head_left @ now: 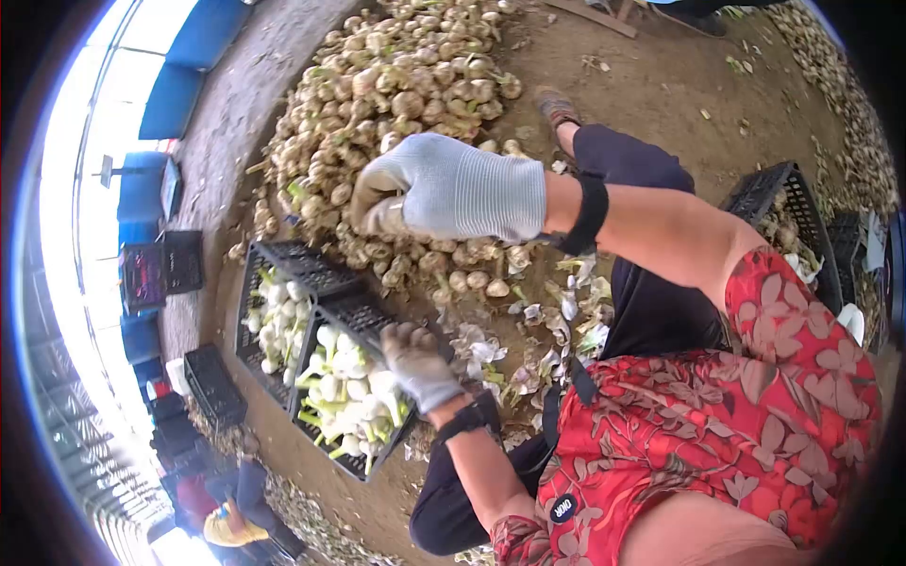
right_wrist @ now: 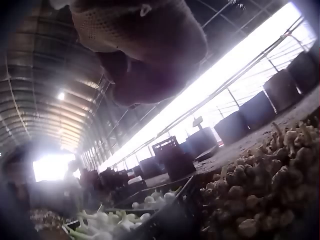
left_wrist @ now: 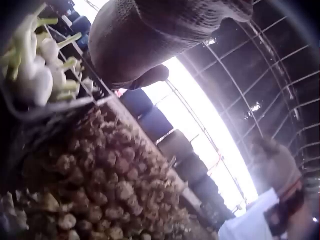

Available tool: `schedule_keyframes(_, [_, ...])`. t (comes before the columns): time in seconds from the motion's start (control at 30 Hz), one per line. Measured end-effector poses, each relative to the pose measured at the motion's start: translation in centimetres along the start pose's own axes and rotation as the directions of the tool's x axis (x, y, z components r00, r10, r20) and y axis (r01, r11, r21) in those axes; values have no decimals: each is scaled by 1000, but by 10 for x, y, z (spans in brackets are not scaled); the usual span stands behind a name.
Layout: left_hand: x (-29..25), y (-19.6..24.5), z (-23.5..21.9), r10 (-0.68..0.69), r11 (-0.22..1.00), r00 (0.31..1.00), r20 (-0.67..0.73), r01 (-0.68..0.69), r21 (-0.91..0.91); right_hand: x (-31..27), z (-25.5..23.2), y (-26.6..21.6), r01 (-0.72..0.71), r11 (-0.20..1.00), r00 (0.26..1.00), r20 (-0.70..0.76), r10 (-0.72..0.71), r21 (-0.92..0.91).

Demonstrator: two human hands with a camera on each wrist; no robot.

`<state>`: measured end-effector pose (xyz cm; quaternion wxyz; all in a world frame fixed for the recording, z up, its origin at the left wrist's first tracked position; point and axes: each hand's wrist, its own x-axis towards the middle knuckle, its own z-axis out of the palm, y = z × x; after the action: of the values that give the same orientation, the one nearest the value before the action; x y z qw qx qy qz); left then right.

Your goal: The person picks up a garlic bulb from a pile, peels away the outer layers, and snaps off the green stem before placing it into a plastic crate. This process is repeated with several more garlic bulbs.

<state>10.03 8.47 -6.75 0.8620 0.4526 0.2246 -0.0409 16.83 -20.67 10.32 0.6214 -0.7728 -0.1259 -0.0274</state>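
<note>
My right hand (head_left: 453, 184), in a grey-white glove with a tan palm, is raised over a big heap of garlic bulbs (head_left: 377, 104). Its fingers are curled in; nothing shows between them. Lower in the head view, my gloved left hand (head_left: 420, 363) hangs at the near side of a black crate (head_left: 373, 472) of trimmed white garlic (head_left: 349, 382) with green stems. The left fingers look loosely bent, and I see no garlic in them. In the left wrist view, that glove (left_wrist: 145, 40) looms at the top, beside the crate's rim (left_wrist: 55, 107).
A second black crate (head_left: 247, 325) of white garlic stands against the first. Garlic peelings (head_left: 538, 349) litter the dirt floor by my legs. Another crate (head_left: 802, 203) is at my right. Farther off are stacked crates (head_left: 160, 269), blue bins (head_left: 170, 104) and a stooping person (head_left: 226, 514).
</note>
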Motion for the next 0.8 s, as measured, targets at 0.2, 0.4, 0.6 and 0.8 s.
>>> schedule_keyframes(0.2, [36, -183, 25, 11, 234, 909, 417, -408, 883, 0, -31, 1, -77, 996, 991, -107, 80, 34])
schedule_keyframes(0.4, [43, -272, 63, -475, -441, 749, 461, -657, 612, -9, -60, 0, -207, 977, 970, -120, 213, 58])
schedule_keyframes(0.6, [61, -280, 71, -495, -364, 760, 421, -621, 694, -14, -61, 10, -175, 985, 976, -127, 175, 8])
schedule_keyframes(0.8, [29, -171, 92, -299, 724, 873, 386, -56, 687, -22, -28, 26, -59, 972, 992, -125, 31, -226])
